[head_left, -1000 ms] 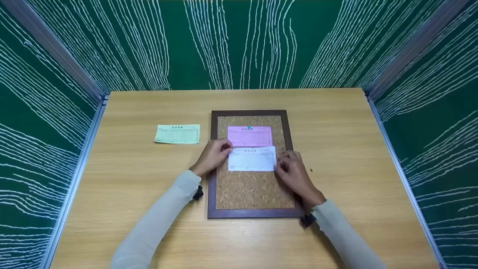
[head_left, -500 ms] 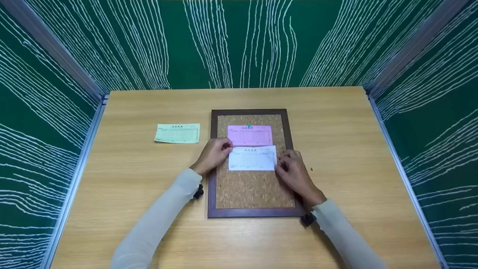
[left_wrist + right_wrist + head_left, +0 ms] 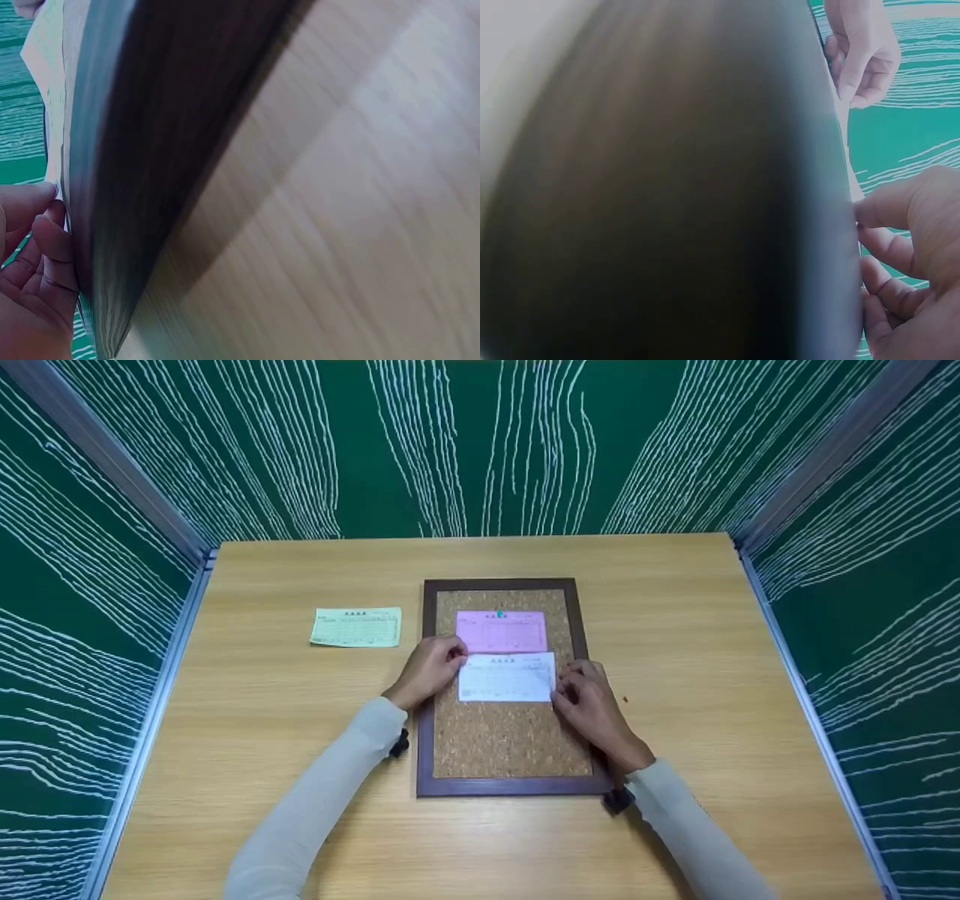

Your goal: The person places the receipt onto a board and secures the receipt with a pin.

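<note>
a light wooden tabletop (image 3: 675,607) carries a dark-framed cork board (image 3: 510,735) at its middle and a green slip (image 3: 356,628) lying flat, well left of the board.

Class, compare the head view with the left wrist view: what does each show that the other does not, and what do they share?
Only the head view shows the pink paper slip under a green pin, the green paper slip lying on the wooden table, and the right hand. Only the left wrist view shows the dark frame's outer side close up, blurred. Both show the left hand at the framed cork board and the white paper slip.
</note>
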The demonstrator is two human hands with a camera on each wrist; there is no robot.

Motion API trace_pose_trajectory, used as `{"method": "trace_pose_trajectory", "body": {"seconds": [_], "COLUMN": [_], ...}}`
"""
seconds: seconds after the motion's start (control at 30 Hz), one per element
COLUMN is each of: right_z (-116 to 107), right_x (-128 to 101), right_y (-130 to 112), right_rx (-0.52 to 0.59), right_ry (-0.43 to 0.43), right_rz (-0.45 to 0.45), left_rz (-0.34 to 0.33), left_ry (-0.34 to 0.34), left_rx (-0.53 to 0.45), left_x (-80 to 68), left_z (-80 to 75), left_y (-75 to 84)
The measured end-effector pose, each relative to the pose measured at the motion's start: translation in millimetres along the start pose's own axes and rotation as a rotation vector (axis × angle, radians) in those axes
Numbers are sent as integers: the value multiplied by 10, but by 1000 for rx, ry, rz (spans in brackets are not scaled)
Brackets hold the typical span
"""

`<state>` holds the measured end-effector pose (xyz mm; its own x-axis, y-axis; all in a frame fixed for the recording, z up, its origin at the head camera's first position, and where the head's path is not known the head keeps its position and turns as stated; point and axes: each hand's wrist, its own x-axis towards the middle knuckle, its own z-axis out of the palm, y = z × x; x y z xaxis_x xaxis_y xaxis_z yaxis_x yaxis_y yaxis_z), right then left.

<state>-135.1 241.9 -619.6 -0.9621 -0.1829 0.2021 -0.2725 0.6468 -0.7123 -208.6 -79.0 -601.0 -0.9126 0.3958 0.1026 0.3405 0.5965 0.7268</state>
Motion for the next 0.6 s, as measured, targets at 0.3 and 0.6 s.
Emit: {"method": "trace_pose_trajectory", "body": {"seconds": [0.3,0.6], "right_z": [8,7], "right_x": [6,7], "right_y": [-2,-3], "right_rx": [-8,-6], "right_ry": [3,0], "right_rz": [23,11], "left_rz": [20,30], "left_ry": [0,4], "left_rx": [-4,-2], "left_x": [1,2], "left_z": [-4,-4], "left_y": [-7,0]}}
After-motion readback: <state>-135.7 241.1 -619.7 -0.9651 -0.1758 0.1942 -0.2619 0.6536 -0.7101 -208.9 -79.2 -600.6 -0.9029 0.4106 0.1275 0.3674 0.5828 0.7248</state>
